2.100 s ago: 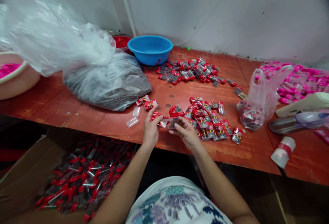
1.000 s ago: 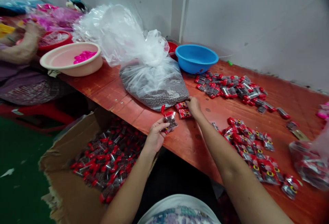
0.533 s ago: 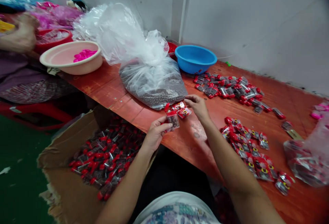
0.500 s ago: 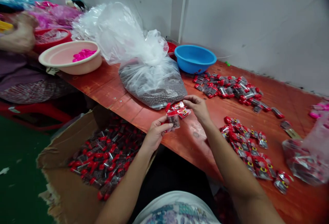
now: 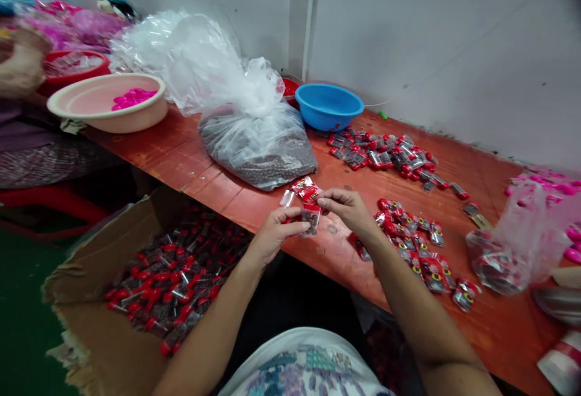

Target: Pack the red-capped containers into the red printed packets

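Observation:
My left hand is closed round a small clear plastic container with a red top and dark round beads inside, held above the table edge. The fingers of my right hand are pinched at the container's red top; whether they also hold something thin is hard to make out. Just behind lie a few red printed packets and a small clear piece. A knotted clear bag full of dark beads rests beyond them.
Below the table on the left stands an open cardboard box of red-capped containers. A blue basin, a cream basin, loose red-capped containers and printed packets are on the table. Another person's hand is at far left.
My right hand has come from the printed packets to the container's red top. The container now faces me more squarely in my left hand. The view has turned slightly right.

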`<state>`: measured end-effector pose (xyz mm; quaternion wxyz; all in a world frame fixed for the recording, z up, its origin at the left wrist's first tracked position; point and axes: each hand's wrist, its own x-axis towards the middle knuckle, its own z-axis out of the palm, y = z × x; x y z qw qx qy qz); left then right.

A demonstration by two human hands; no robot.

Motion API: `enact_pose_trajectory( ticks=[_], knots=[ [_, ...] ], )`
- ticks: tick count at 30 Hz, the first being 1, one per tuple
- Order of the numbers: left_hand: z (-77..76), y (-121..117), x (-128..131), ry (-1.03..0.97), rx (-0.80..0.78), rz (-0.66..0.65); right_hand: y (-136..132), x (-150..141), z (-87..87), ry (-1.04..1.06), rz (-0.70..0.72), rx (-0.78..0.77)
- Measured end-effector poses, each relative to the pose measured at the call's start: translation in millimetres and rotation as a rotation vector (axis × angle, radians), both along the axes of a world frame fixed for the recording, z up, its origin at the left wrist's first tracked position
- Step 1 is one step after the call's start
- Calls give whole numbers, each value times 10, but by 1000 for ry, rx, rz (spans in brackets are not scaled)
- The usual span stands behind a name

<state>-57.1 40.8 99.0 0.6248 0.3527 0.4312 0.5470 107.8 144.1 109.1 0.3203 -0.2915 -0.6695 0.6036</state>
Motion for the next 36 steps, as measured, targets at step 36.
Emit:
enact_pose_trajectory(
  ticks=[36],
  knots=[
    [105,17,267,-317,-300,97,-636,313,-127,-151,-9,597]
  ],
)
